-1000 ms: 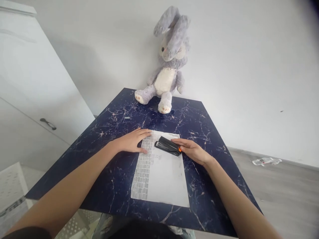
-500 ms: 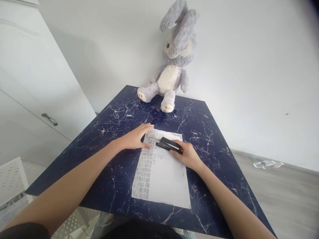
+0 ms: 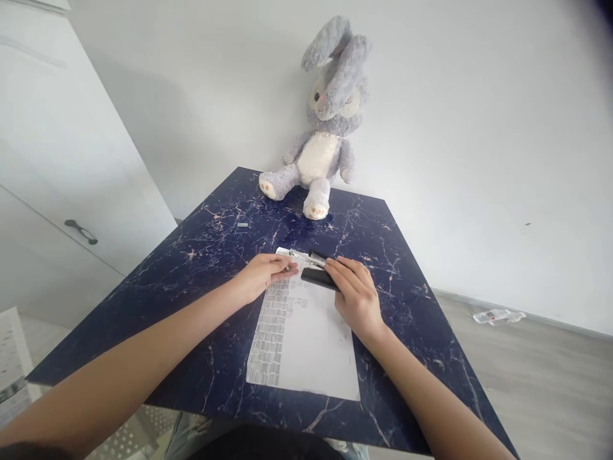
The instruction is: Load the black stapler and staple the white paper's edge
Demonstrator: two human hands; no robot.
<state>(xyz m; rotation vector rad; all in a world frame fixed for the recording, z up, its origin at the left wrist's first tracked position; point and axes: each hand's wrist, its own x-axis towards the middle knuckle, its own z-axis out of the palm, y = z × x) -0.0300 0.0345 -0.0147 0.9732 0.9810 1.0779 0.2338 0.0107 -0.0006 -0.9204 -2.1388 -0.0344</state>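
Gripping black stapler [image 3: 317,277], right hand [image 3: 355,299]; left hand [image 3: 262,275] flat on sheet [image 3: 306,326], print illegible.

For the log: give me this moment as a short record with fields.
Surface: dark blue marbled table
Paper: white sheet lying flat on the table, printed column down its left side
Left hand: rests on the sheet's top left corner, fingertips at the front of the stapler
Right hand: grip closed over the rear of the black stapler
Stapler: at the sheet's top edge, its top part apparently raised
Back of table: grey plush rabbit sitting against the wall
Small item: a little grey piece on the table, too small to identify
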